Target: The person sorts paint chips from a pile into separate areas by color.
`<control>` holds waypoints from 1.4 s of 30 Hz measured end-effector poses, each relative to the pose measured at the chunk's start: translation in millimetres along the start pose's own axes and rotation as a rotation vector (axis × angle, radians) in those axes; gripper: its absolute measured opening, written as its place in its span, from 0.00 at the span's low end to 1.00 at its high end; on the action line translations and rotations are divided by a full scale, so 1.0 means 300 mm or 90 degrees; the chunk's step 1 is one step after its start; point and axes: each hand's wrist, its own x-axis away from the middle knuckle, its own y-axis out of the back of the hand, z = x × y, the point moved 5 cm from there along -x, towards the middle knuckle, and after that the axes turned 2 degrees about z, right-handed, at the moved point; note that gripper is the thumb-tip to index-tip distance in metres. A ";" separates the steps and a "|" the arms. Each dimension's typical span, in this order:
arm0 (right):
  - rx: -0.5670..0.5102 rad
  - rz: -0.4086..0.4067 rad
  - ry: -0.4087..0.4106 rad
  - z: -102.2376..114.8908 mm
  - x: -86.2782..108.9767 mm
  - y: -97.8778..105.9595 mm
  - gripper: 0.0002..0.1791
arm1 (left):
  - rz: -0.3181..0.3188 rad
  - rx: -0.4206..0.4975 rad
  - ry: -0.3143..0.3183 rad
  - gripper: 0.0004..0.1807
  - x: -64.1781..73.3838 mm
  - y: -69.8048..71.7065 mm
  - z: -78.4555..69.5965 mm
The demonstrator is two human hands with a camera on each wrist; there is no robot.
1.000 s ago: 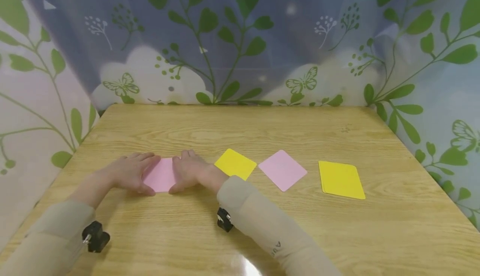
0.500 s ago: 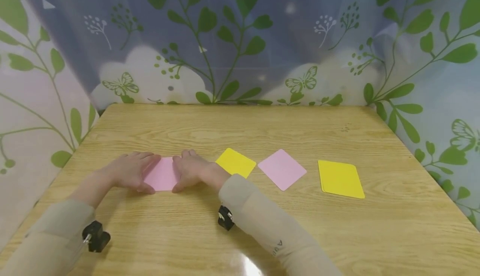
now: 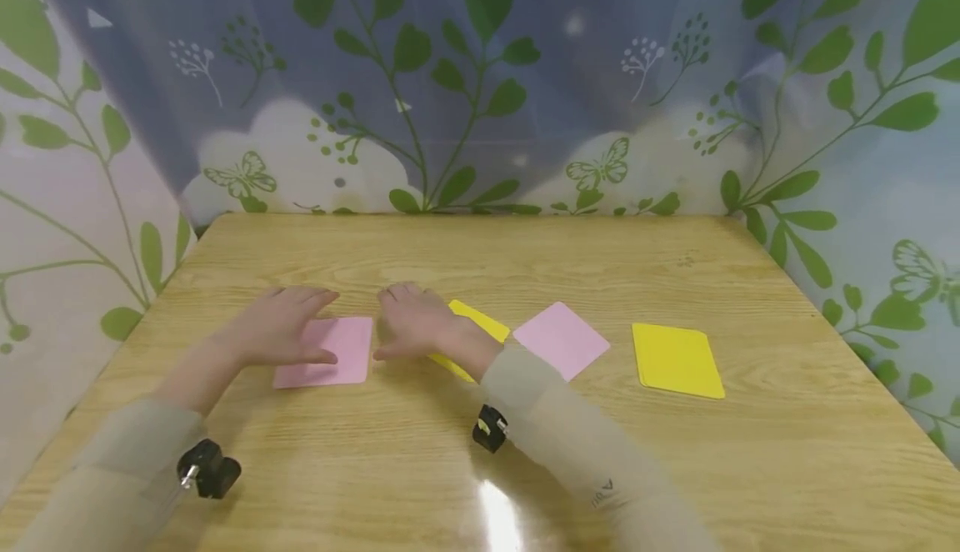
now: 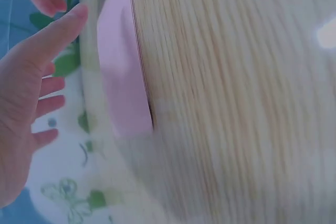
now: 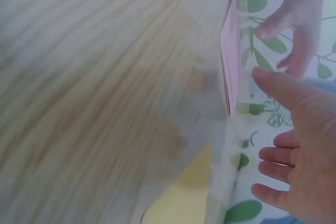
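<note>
A squared-up stack of pink square cards (image 3: 352, 356) lies flat on the left of the wooden table, its layered edge visible in the left wrist view. My left hand (image 3: 281, 328) is spread above the stack and overlaps it in the head view, fingers extended and holding nothing. To the stack's right, my right hand (image 3: 420, 323) hovers with fingers loosely extended. Beneath that hand and wrist, a yellow square card (image 3: 483, 320) is partly hidden. Both wrist views show gaps between the hands and the pink stack.
Right of the yellow card lies a pink square card (image 3: 562, 339), turned like a diamond. Farther right sits a small stack of yellow square cards (image 3: 677, 358). Leaf-printed curtains (image 3: 487, 102) border the wooden table (image 3: 525, 260) at the back and sides.
Both hands have let go of the pink stack's sides and risen. The right hand has moved right, over the yellow card. More of the pink stack now shows.
</note>
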 end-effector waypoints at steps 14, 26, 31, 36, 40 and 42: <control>0.009 0.010 -0.092 -0.187 0.185 -0.044 0.57 | 0.029 -0.043 -0.127 0.47 -0.203 -0.016 -0.199; 0.035 0.046 -0.098 -0.272 0.276 -0.107 0.58 | 0.070 -0.089 -0.183 0.49 -0.321 -0.055 -0.314; 0.005 0.047 -0.056 -0.308 0.282 -0.124 0.55 | 0.109 -0.075 -0.175 0.50 -0.351 -0.088 -0.340; -0.020 0.048 -0.004 -0.351 0.287 -0.134 0.52 | 0.145 -0.072 -0.154 0.51 -0.368 -0.119 -0.342; -0.032 0.041 0.003 -0.388 0.294 -0.136 0.51 | 0.148 -0.063 -0.152 0.50 -0.371 -0.128 -0.338; -0.046 0.038 0.000 -0.402 0.295 -0.136 0.52 | 0.144 -0.059 -0.153 0.50 -0.371 -0.130 -0.335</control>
